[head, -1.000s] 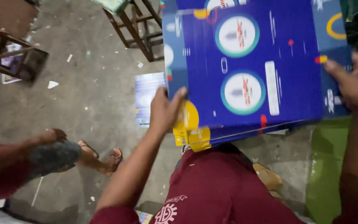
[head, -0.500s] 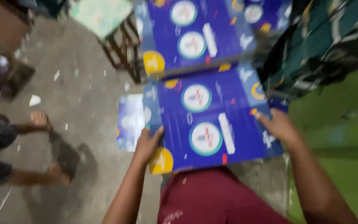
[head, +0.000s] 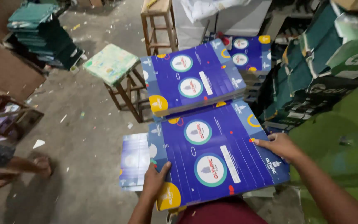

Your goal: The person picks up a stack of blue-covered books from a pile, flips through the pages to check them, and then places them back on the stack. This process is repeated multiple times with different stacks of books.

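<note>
Above the person's lap, the left hand (head: 154, 182) and right hand (head: 280, 146) each grip an opposite edge of the flat blue printed cardboard sheets (head: 212, 155), which are best kept level and squared against the matching stack (head: 191, 83) just beyond.

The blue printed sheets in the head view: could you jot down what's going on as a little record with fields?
Held item: bundle of blue printed sheets, flat, with round white emblems and yellow corners
Left hand: grip on the near left edge
Right hand: grip on the right edge
Behind it: second blue stack, resting higher
Below left: pale blue sheets on the floor
Nearby: wooden stool with a green top
Right side: green printed stacks
Other person: a foot at left
</note>
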